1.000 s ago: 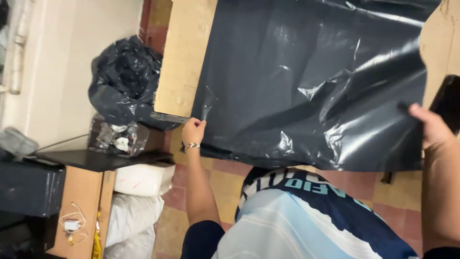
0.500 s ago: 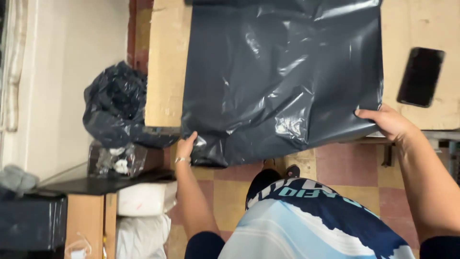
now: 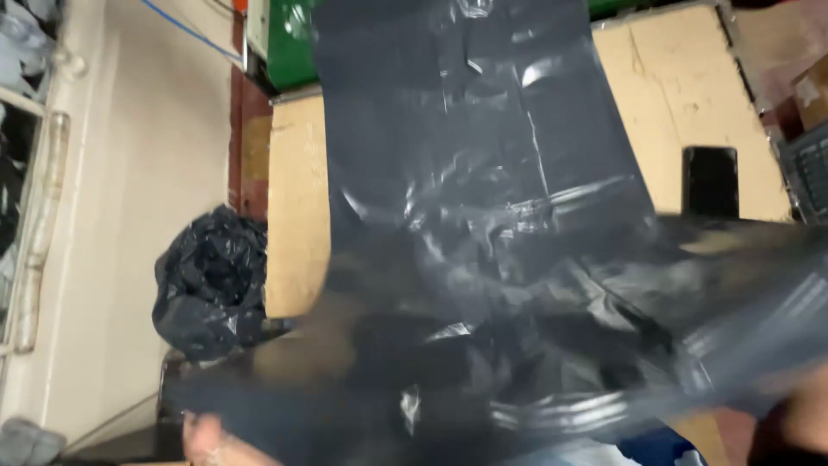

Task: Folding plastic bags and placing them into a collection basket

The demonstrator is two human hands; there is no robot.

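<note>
Fingers of my left hand (image 3: 211, 438) show only as a blur at the bottom edge under the dark plastic sheet (image 3: 483, 259), and my right hand (image 3: 798, 423) is a smear at the lower right, so I cannot tell how either one grips. Its far half lies on the cardboard-covered surface (image 3: 297, 207) beside a black phone (image 3: 710, 181), while the near edge billows toward me, so I judge I am mid-fold or mid-lift. Next I need firm corner holds and even tension.
</note>
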